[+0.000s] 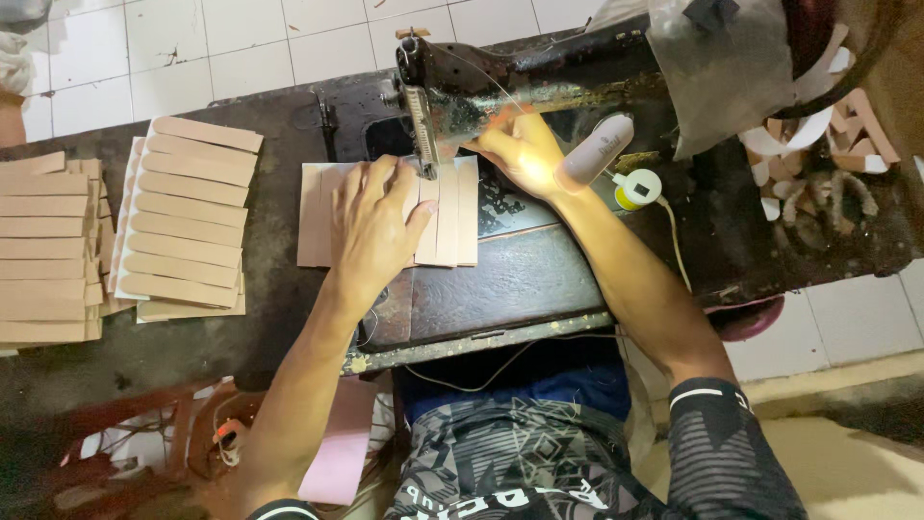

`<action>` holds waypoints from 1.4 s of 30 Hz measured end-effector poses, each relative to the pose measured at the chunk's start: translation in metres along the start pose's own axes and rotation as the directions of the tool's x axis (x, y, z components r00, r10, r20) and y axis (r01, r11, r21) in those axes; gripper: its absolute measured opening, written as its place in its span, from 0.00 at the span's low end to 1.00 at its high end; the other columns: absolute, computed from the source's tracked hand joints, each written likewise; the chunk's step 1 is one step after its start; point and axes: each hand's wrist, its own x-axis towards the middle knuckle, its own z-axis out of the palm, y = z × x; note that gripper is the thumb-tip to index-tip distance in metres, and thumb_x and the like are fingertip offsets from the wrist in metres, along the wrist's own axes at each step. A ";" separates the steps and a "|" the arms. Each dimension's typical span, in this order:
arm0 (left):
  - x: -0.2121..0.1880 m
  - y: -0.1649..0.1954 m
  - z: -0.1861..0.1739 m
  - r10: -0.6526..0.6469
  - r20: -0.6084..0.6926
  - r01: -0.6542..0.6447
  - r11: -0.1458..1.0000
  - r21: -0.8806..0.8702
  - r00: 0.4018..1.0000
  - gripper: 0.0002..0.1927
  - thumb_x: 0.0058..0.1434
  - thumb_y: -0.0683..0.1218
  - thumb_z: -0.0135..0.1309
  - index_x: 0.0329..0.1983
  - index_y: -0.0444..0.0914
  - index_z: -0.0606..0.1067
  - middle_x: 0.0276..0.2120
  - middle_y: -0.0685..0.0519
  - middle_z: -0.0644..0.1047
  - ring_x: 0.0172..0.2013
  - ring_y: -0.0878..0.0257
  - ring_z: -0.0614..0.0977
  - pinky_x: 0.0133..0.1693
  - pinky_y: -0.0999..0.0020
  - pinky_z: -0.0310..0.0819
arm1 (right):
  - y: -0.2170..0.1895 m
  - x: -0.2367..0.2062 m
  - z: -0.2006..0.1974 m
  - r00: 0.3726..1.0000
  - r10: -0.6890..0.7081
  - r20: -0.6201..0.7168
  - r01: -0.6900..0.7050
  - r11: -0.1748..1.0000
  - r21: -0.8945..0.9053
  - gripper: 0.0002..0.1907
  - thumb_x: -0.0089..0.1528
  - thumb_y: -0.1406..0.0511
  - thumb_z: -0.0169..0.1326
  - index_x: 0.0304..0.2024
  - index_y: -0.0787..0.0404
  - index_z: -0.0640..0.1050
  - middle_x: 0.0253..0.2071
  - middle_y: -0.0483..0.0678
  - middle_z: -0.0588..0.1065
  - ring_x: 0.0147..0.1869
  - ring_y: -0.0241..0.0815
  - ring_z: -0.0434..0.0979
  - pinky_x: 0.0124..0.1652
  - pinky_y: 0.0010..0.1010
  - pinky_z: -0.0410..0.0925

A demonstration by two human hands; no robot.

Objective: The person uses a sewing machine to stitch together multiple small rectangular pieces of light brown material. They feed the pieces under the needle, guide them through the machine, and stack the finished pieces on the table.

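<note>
Tan strips (452, 217), laid side by side, lie flat on the bed of the black sewing machine (539, 96), under its needle. Left hand (371, 231) presses them with fingers spread flat, released. Right hand (525, 154) pinches their far edge beside the needle. More tan strips in fanned stacks (188, 221) lie left, well apart.

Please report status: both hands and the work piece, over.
Left hand flat on tan strip-covered panel under black sewing machine. Right hand beside the needle, touching panel. Nothing in the way.
</note>
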 end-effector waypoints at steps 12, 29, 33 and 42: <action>0.005 0.012 0.010 -0.105 -0.036 0.108 0.987 0.121 0.994 0.30 0.60 0.55 0.61 0.59 0.31 0.74 0.55 0.44 0.72 0.56 0.46 0.70 0.54 0.44 0.64 | 0.014 0.003 -0.010 0.999 -0.053 0.001 0.053 0.990 -0.131 0.09 0.64 0.72 0.52 0.28 0.63 0.69 0.28 0.39 0.66 0.33 0.29 0.65 0.37 0.26 0.65; 0.006 -0.052 -0.027 -0.168 0.278 0.226 0.955 -0.193 0.946 0.21 0.63 0.56 0.60 0.47 0.34 0.74 0.40 0.42 0.81 0.40 0.52 0.83 0.44 0.59 0.74 | 0.034 0.011 -0.021 0.984 -0.174 -0.028 0.155 0.931 -0.329 0.11 0.64 0.71 0.55 0.26 0.65 0.70 0.26 0.41 0.65 0.30 0.32 0.61 0.29 0.27 0.56; -0.006 -0.022 -0.019 -0.220 0.580 0.618 0.352 -0.703 0.784 0.13 0.65 0.49 0.59 0.46 0.37 0.74 0.38 0.48 0.80 0.37 0.64 0.84 0.39 0.67 0.76 | 0.026 0.009 -0.013 0.981 -0.194 -0.020 0.185 0.955 -0.231 0.04 0.62 0.69 0.54 0.38 0.64 0.78 0.33 0.40 0.73 0.35 0.30 0.69 0.34 0.28 0.62; 0.007 -0.006 -0.030 -0.363 0.364 0.459 0.860 -0.222 0.858 0.18 0.65 0.55 0.57 0.52 0.40 0.76 0.44 0.44 0.84 0.43 0.52 0.86 0.45 0.57 0.79 | -0.003 0.004 -0.002 0.993 -0.108 -0.038 0.080 0.892 -0.445 0.10 0.62 0.64 0.54 0.39 0.64 0.80 0.34 0.39 0.74 0.37 0.30 0.69 0.37 0.28 0.64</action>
